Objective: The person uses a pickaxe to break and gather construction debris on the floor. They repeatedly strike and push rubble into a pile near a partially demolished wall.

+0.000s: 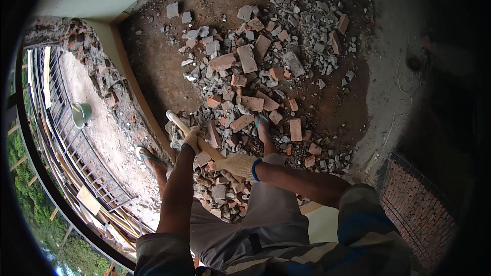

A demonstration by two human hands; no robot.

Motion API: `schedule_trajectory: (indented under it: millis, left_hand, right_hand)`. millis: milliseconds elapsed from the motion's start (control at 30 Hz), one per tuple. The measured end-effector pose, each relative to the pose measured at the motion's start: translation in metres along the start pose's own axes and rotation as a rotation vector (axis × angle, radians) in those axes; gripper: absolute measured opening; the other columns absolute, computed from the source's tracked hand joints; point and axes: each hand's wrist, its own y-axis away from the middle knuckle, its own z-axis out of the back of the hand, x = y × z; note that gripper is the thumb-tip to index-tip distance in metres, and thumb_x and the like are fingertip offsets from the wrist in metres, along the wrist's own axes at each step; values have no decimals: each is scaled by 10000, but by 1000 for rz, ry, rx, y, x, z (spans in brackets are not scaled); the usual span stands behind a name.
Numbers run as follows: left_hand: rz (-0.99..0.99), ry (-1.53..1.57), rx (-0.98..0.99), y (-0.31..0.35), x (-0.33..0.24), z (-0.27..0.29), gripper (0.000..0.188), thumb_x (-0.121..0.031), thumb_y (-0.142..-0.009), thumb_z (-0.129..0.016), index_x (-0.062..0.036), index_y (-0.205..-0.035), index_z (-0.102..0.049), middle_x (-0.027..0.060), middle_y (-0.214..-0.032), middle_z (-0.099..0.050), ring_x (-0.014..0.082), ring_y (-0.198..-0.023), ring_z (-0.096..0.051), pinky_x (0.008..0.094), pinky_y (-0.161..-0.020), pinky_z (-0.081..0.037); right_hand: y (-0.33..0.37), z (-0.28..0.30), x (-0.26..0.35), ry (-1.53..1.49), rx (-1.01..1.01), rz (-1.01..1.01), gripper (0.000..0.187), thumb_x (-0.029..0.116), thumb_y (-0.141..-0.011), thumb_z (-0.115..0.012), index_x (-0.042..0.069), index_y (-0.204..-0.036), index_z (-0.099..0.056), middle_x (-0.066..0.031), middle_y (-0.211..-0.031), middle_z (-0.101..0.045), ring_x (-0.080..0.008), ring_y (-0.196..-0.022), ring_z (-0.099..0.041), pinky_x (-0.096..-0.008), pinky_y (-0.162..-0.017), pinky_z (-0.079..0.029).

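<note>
A long pale wooden tool handle (208,148) slants across the rubble, with both my hands on it. My left hand (191,140), in a knitted glove, is closed round it near its far, light-coloured end. Closer to my body my right hand (235,166), gloved too with a blue band at the wrist, grips the same handle. I cannot make out the tool's head. Below and around the handle lie broken bricks (241,122) and grey chunks of mortar.
My sandalled right foot (263,130) stands among the rubble; my left foot (152,158) rests beside the broken wall (110,84). Past that wall are a green bucket (81,115) and a metal railing (94,158). A brick surface (417,209) lies at lower right.
</note>
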Motion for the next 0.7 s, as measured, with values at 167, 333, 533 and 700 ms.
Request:
schedule_trajectory:
  millis: [167, 333, 533, 700]
  left_hand:
    - [78, 451, 35, -25, -3, -148, 463, -484, -978, -723, -81, -1109, -537, 87, -785, -584, 251, -675, -623, 441, -650, -592]
    - [55, 589, 363, 6, 91, -363, 344, -335, -985, -755, -33, -1083, -623, 122, -1071, -652, 299, -975, -660, 512, -918, -586]
    - [37, 536, 664, 67, 111, -431, 289, -301, -1011, -715, -86, -1155, -586, 110, -1067, -619, 301, -934, -659, 547, -889, -582]
    - [-94, 389, 550, 30, 51, -314, 250, -309, -1002, -710, -101, -1093, -607, 86, -965, -633, 261, -835, -654, 496, -804, -594]
  right_hand:
    - [199, 184, -17, 406, -91, -18, 456, 383, -897, -802, 10, -1080, -615, -10, -800, -618, -123, -646, -618, -339, -544, -508]
    - [364, 308, -73, 1339, -1150, -26, 218, 223, -894, -720, 49, -1018, -679, -208, -923, -716, -450, -918, -687, -521, -784, -532]
    - [392, 327, -129, 1160, -1310, -25, 235, 142, -844, -780, 47, -1041, -694, -206, -974, -725, -439, -957, -700, -511, -801, -548]
    - [257, 253, -124, 981, -777, 11, 471, 316, -800, -866, -4, -1093, -685, -180, -893, -716, -334, -838, -719, -443, -771, -548]
